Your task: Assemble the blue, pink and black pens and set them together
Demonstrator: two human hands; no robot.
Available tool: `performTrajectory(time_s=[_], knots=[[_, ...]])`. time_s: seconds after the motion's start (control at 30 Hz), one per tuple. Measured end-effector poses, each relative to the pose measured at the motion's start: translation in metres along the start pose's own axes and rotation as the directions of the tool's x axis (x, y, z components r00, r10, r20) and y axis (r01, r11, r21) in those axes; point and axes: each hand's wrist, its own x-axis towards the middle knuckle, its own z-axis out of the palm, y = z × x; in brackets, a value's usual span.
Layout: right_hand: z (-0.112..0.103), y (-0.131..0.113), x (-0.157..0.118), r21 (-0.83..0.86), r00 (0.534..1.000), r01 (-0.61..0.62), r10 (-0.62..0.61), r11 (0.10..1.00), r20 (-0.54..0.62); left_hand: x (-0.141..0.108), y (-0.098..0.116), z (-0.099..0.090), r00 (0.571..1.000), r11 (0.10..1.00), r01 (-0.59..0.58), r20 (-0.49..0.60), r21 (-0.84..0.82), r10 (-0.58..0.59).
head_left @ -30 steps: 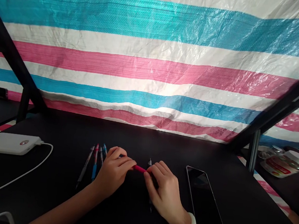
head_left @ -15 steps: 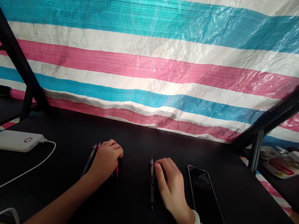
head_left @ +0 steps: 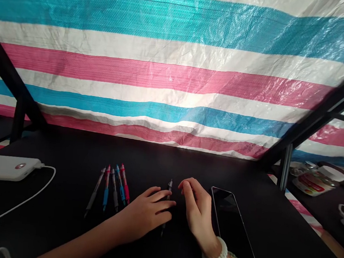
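My left hand (head_left: 148,211) reaches over the middle of the black table, palm down with its fingers spread. The fingers cover part of a dark pen (head_left: 169,185); whether they touch it I cannot tell. Right of that pen, my right hand (head_left: 198,208) rests with curled fingers, thumb close to the index finger, and nothing shows in it. A white coiled band (head_left: 218,256) circles the right wrist. To the left of my left hand, several pens lie side by side, among them a grey pen (head_left: 93,194), a blue pen (head_left: 106,192) and a pink-red pen (head_left: 125,183).
A smartphone (head_left: 235,229) lies dark beside my right hand. At left, a white power bank (head_left: 2,167) has a white cable (head_left: 35,194) plugged in. Black metal bars (head_left: 323,107) slant up at both sides. Behind hangs a striped plastic sheet (head_left: 165,76). A jar (head_left: 318,181) lies at far right.
My left hand has left the row of pens and moved right to the lone pen, its fingers now spread. My right hand's thumb and fingers have drawn closer together. The view has shifted slightly.
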Motion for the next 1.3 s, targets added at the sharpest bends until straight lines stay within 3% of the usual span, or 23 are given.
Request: performTrajectory(time_s=[0.17, 0.3, 0.47, 0.6, 0.9, 1.13, 1.3], knots=[[0.001, 0.004, 0.002, -0.043, 0.998, -0.039, 0.041, 0.998, 0.053, -0.002, -0.009, -0.008, 0.998, 0.999, 0.045, -0.046, -0.021, -0.046], [0.000, 0.004, 0.004, -0.110, 0.985, -0.042, 0.059, 0.993, 0.161, -0.002, -0.010, -0.014, 0.982, 0.992, 0.117, -0.146, -0.047, -0.123], [0.002, 0.001, 0.004, -0.152, 0.920, 0.091, -0.025, 0.984, 0.391, -0.002, -0.012, -0.020, 0.934, 0.973, 0.230, -0.276, -0.020, -0.227], [0.005, 0.005, 0.001, -0.273, 0.868, 0.224, -0.064, 0.936, 0.492, -0.002, -0.014, -0.025, 0.907, 0.963, 0.269, -0.337, -0.001, -0.254], [0.007, 0.011, 0.000, -0.369, 0.889, 0.231, -0.042, 0.900, 0.456, -0.001, -0.016, -0.025, 0.910, 0.961, 0.278, -0.319, -0.001, -0.264], [0.011, 0.011, -0.001, -0.407, 0.891, 0.222, -0.015, 0.886, 0.454, 0.000, -0.014, -0.022, 0.911, 0.930, 0.333, -0.307, 0.157, -0.274], [0.014, 0.009, -0.002, -0.459, 0.894, 0.294, -0.070, 0.839, 0.443, 0.001, -0.010, -0.020, 0.904, 0.908, 0.373, -0.297, 0.191, -0.309]])
